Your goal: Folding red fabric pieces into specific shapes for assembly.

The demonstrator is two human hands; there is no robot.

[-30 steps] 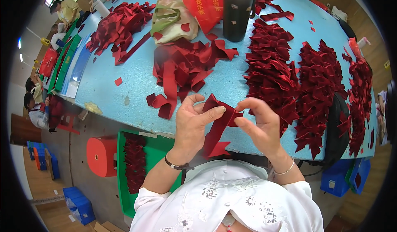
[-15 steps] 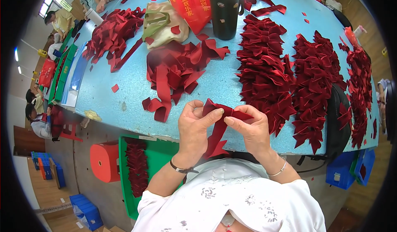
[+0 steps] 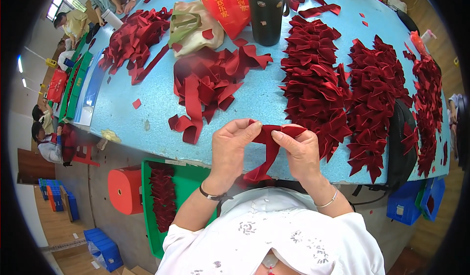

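Head view: left hand (image 3: pixel 230 150) and right hand (image 3: pixel 299 152) pinch a red ribbon (image 3: pixel 268 150), folded top lying left-right, tail hanging toward the person

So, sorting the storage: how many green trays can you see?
2: one green tray on the floor below the table edge holding red pieces, one far left beside the table. Others may be hidden.

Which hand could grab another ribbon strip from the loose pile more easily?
Probably the left hand: the loose pile lies up on its side, while the right hand sits nearer the finished bows.
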